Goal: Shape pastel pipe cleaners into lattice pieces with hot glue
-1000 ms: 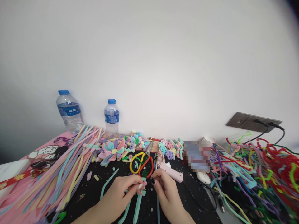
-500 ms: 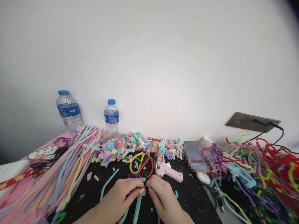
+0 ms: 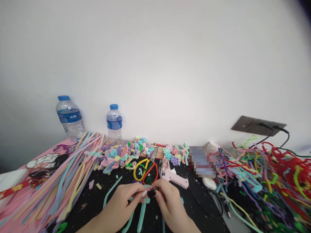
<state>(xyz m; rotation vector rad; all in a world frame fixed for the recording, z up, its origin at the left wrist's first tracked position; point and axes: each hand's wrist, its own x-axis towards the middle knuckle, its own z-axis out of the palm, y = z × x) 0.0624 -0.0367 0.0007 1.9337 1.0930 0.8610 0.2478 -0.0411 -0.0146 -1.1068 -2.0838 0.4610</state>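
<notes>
My left hand [image 3: 126, 199] and my right hand [image 3: 170, 202] meet low in the middle, fingertips pinched together. A small shiny black piece [image 3: 152, 193] shows between them; its kind is too small to tell. Teal pipe cleaners [image 3: 141, 216] lie on the black mat below my fingers, and another teal one [image 3: 112, 191] curves beside my left hand. Just beyond the fingertips are pliers or cutters with one yellow handle [image 3: 138, 171] and one red handle [image 3: 151, 173]. A pink glue gun [image 3: 176, 179] rests beyond my right hand.
Long pastel pipe cleaners [image 3: 70, 174] spread on the left, a tangled colourful heap [image 3: 267, 181] on the right. Fuzzy flowers [image 3: 116, 158] line the back. Two water bottles [image 3: 69, 118] stand by the wall. A phone [image 3: 202, 161], white case [image 3: 209, 183] and black cable [image 3: 204, 208] lie right.
The view has shifted slightly, so the surroundings sit a little further left. More of the black piece shows between my fingertips, which have turned or parted a little.
</notes>
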